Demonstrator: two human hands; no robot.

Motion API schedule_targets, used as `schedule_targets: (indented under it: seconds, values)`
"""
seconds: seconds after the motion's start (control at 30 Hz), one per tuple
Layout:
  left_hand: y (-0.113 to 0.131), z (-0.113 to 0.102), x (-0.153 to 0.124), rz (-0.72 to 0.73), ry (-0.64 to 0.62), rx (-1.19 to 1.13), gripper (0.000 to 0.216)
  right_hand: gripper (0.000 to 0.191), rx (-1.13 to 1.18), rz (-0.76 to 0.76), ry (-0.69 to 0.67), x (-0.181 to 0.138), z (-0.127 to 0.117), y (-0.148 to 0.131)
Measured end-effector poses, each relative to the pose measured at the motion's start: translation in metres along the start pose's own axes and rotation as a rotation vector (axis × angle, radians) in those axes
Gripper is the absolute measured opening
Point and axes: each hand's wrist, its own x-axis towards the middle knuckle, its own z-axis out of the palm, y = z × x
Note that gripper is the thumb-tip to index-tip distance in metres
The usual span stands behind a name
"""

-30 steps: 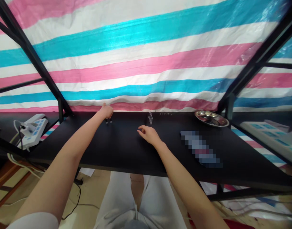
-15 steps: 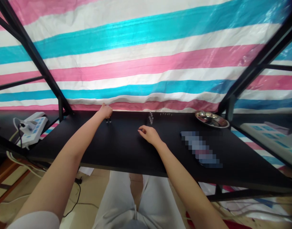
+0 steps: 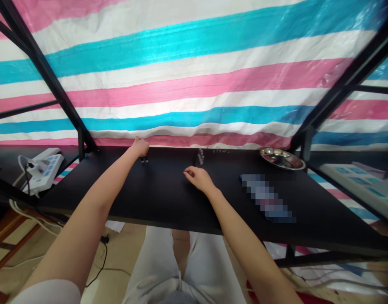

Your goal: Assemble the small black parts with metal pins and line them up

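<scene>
At the table's back edge, left of the middle, my left hand (image 3: 140, 147) is closed with its fingers bent downward. Just beneath its fingers are two small dark pieces with pale ends (image 3: 144, 160); whether the fingers grip one is hidden. My right hand (image 3: 198, 177) is low over the middle of the table, its fingers curled in and the thumb close to the index finger. Anything in that pinch is too small to make out. Beyond it is a cluster of small clear vial-like pieces (image 3: 200, 156), apart from the hand. Several tiny pieces (image 3: 221, 151) form a row to their right.
A shiny round metal plate (image 3: 299, 165) lies at the back right of the black table (image 3: 168, 194). In front of it is a blurred-out flat bluish object (image 3: 266, 198). Power strips (image 3: 50, 173) lie to the left. Striped sheeting (image 3: 194, 84) hangs behind, between black frame posts (image 3: 54, 88).
</scene>
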Motion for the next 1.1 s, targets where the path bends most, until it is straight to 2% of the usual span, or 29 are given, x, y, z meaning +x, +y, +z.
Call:
schedule_targets:
  seconds: [0.13, 0.23, 0.33, 0.4, 0.47, 0.57, 0.7, 0.9, 1.1]
  values:
    - [-0.001, -0.001, 0.0, -0.013, -0.007, -0.024, 0.016, 0.018, 0.003, -0.006, 0.009, 0.0, -0.001, -0.001]
    - [0.003, -0.007, 0.0, -0.011, 0.024, -0.066, 0.023, 0.022, -0.043, -0.001, 0.097, 0.0, -0.006, -0.001]
    - [0.019, -0.015, -0.001, 0.065, 0.143, -0.088, 0.029, 0.028, -0.15, 0.112, 0.254, 0.0, -0.013, 0.002]
    - [0.039, -0.02, -0.003, 0.146, 0.241, -0.107, 0.035, 0.028, -0.218, 0.215, 0.289, 0.001, -0.017, 0.005]
    - [0.064, -0.02, -0.005, 0.237, 0.32, -0.148, 0.041, 0.026, -0.279, 0.283, 0.223, 0.001, -0.02, 0.009]
    - [0.101, -0.012, -0.008, 0.351, 0.355, -0.231, 0.052, 0.023, -0.368, 0.339, 0.074, 0.001, -0.022, 0.014]
    - [0.138, 0.009, -0.005, 0.358, 0.386, -0.355, 0.059, 0.024, -0.418, 0.395, 0.012, 0.001, -0.021, 0.017]
    - [0.169, 0.024, 0.008, 0.226, 0.405, -0.436, 0.054, 0.025, -0.416, 0.406, 0.035, 0.002, -0.021, 0.017]
    - [0.183, 0.026, 0.016, 0.205, 0.385, -0.411, 0.051, 0.029, -0.426, 0.399, 0.066, 0.0, -0.019, 0.02]
